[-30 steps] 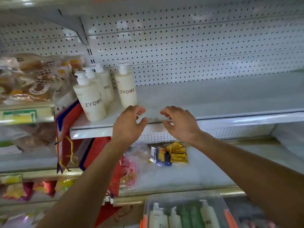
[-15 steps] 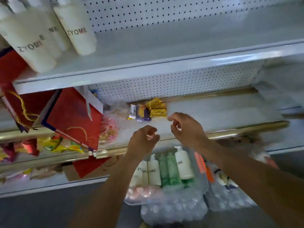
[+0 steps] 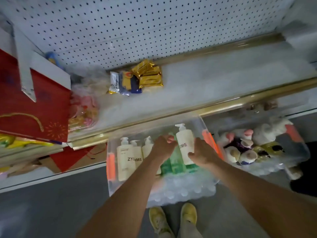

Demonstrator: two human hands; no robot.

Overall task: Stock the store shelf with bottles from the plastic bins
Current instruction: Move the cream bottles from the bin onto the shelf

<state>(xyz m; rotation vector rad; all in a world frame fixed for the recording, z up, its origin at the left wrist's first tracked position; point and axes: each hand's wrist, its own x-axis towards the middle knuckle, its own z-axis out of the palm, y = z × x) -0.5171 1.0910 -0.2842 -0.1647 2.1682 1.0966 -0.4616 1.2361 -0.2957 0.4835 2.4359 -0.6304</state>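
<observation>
A clear plastic bin [image 3: 201, 121] with orange latches sits on the floor below the shelves. It holds white "ZYOME" pump bottles [image 3: 124, 160] on its left side and green bottles [image 3: 173, 166] in the middle. One white pump bottle [image 3: 185, 143] stands higher than the rest. My right hand [image 3: 201, 154] grips it from the right, thumb across its front. My left hand [image 3: 162, 146] hovers over the green bottles with curled fingers against that bottle's left side; what it holds is hidden. The shelf with the stocked bottles is out of view.
A second clear bin [image 3: 277, 169] of plush toys stands to the right. A pack of water bottles [image 3: 180, 192] lies under the first bin. The gold-railed shelf [image 3: 171, 114] above carries gold snack packs [image 3: 150, 77] and red gift bags [image 3: 34, 109]. My yellow shoes [image 3: 171, 219] are on the grey floor.
My view dropped from the upper shelf to the bin on the floor. Both hands came down from the shelf edge into the bin, and my right hand took hold of a white pump bottle.
</observation>
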